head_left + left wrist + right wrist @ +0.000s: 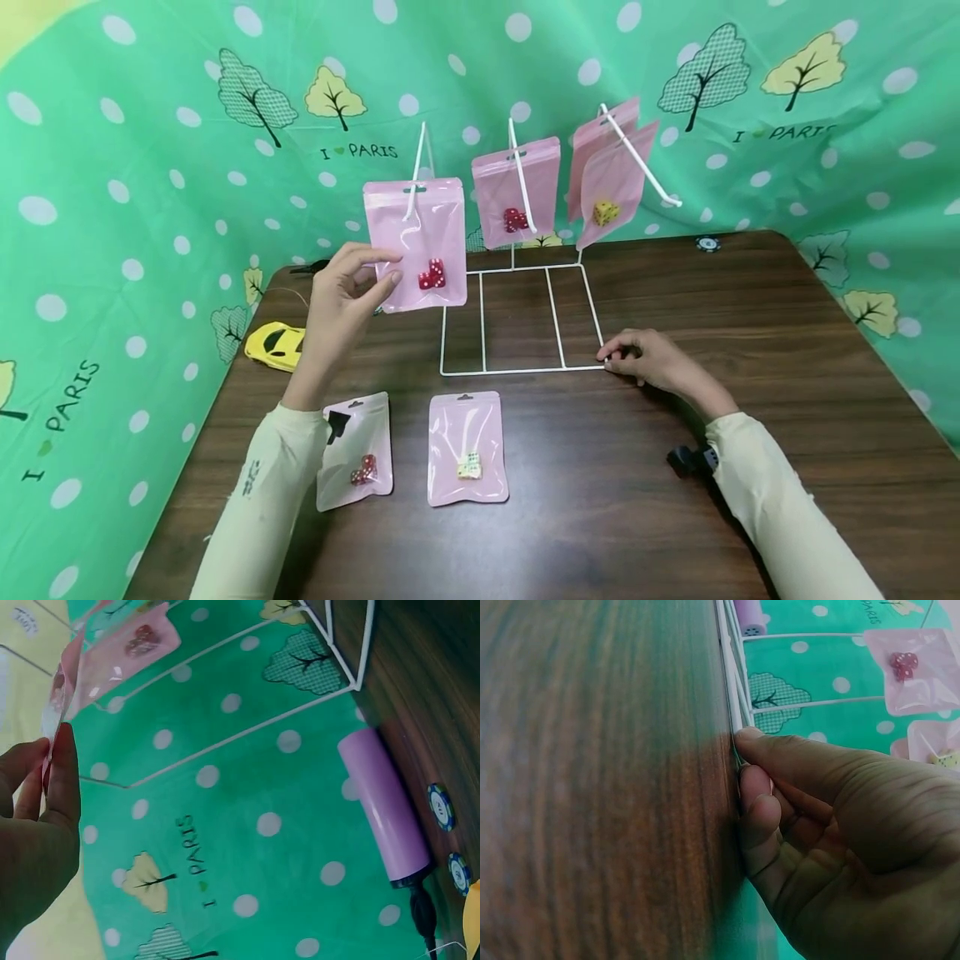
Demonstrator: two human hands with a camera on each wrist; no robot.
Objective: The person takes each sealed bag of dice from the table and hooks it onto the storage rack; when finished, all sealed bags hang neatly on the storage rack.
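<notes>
My left hand [341,292] pinches the left edge of a pink zip pouch [393,225] with red dice in it. The pouch's top hole lies at the left prong of a white wire rack [517,371]. At the rack's near right base corner, my right hand [652,358] grips the wire between thumb and fingers. Another pouch with red dice [491,183] hangs on the middle prong. Pink pouches [637,179] hang on the right prong, the front one with yellow dice [605,213].
Two pouches lie on the table in front: one with red dice [375,429], one with pale dice [465,425]. A yellow toy car [273,346] stands at left. Behind are a poker chip [707,243], a purple cylinder [386,806] and a polka-dot curtain [517,75].
</notes>
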